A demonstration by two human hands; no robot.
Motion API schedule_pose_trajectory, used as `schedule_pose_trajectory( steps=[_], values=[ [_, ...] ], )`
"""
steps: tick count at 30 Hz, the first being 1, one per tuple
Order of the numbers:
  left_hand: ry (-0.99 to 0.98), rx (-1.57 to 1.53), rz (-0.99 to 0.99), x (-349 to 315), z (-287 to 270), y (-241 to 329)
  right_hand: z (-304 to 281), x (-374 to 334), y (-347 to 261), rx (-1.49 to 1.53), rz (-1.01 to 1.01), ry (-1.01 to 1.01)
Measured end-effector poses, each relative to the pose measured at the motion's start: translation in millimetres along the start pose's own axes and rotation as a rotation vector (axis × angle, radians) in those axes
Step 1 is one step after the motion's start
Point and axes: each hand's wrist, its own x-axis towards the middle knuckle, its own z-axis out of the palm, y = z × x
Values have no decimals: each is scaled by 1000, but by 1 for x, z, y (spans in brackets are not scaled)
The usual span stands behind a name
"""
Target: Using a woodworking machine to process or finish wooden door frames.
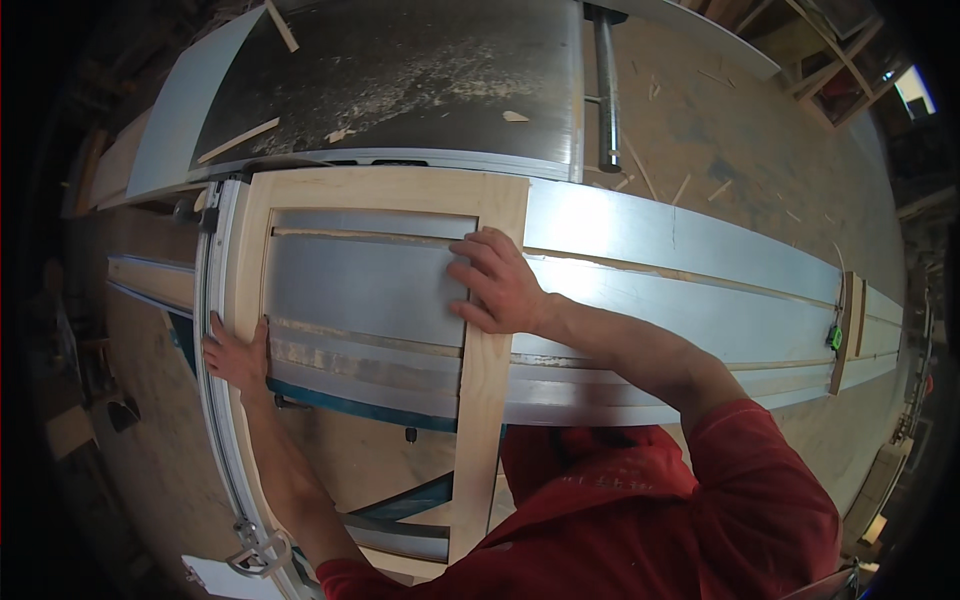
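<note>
A: Where is the wooden frame [385,190]?
B: Centre, flat on the sliding table [680,240]. Your right hand [497,284] presses its 3 o'clock stile; your left hand [236,355] grips its 9 o'clock stile

You have only one view, from the camera on your head. It looks steeply down and a little forward over the saw table [400,80] and the wooden frame [480,400], quite near. Your arms and red sleeve [760,480] enter from the lower edge. The wide lens bends straight edges near the rim.
</note>
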Motion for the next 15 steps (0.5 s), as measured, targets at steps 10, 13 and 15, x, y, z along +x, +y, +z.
schedule_pose_trajectory(
  steps=[10, 13, 15],
  values=[
    [110, 81, 37, -25, -8, 7, -47, 20, 99, 977, 851, 455],
    [64, 72, 24, -37, 0, 7, -84, 36, 132, 1231, 962, 691],
    [35, 57, 12, -42, 6, 3, -112, 22, 133, 1132, 888, 706]
  ],
)
